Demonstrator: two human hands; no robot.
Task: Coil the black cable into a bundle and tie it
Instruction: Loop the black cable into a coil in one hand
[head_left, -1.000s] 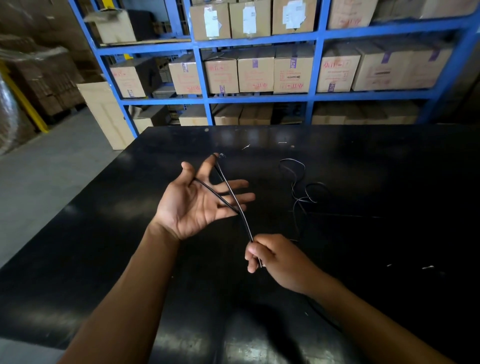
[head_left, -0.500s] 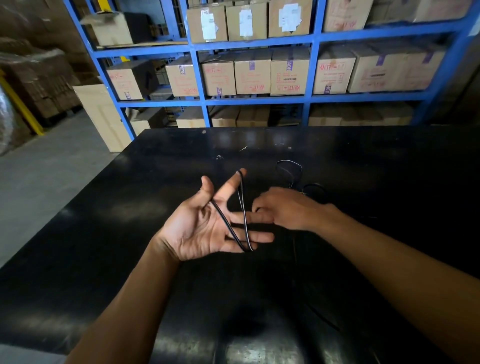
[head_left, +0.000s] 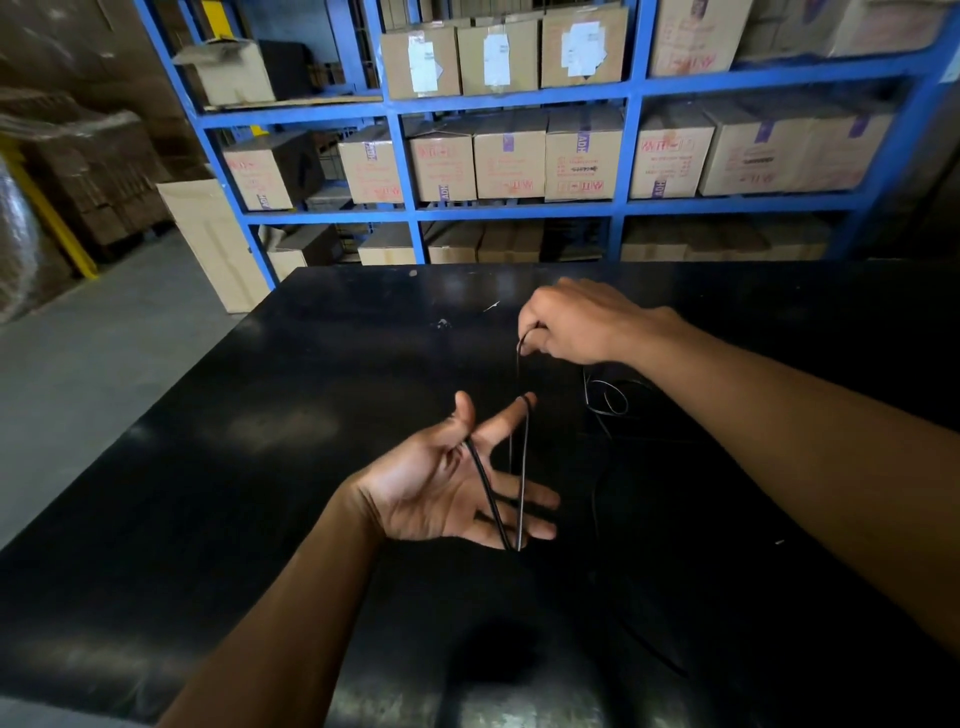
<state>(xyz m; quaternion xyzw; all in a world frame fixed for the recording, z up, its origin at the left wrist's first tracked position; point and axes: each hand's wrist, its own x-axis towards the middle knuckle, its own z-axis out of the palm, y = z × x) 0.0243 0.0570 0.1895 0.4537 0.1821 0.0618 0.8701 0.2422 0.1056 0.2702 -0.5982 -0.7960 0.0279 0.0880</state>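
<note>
The cable (head_left: 486, 483) is thin, black and glossy, hard to pick out against the dark worktop (head_left: 249, 467). Part of it is wound in long narrow turns over the left hand (head_left: 441, 491). One strand crosses the palm from the gap beside the thumb to the near edge by the little finger. Another runs from there up to the tip of the index finger and hooks over it. From that finger a strand rises to the right hand (head_left: 582, 322), farther off and a little to the right. The rest lies loose on the worktop right of the left hand, in a few small curls under the right wrist, with a thin line trailing nearer.

The left hand is held palm up above the worktop, its grip wide open. Thumb and index finger point away, the other fingers are spread to the right, and none curls round the cable. The right hand hangs palm down, knuckles up. Its grip is closed, thumb and fingertips pinching the cable where it bends in a small arc at the hand's left edge.

The worktop is flat, smooth and faintly shiny, with pale specks. Beyond it a blue metal rack (head_left: 519, 210) holds brown card boxes (head_left: 509, 156) with red print and white labels. Grey concrete floor (head_left: 78, 374) lies at the left.
</note>
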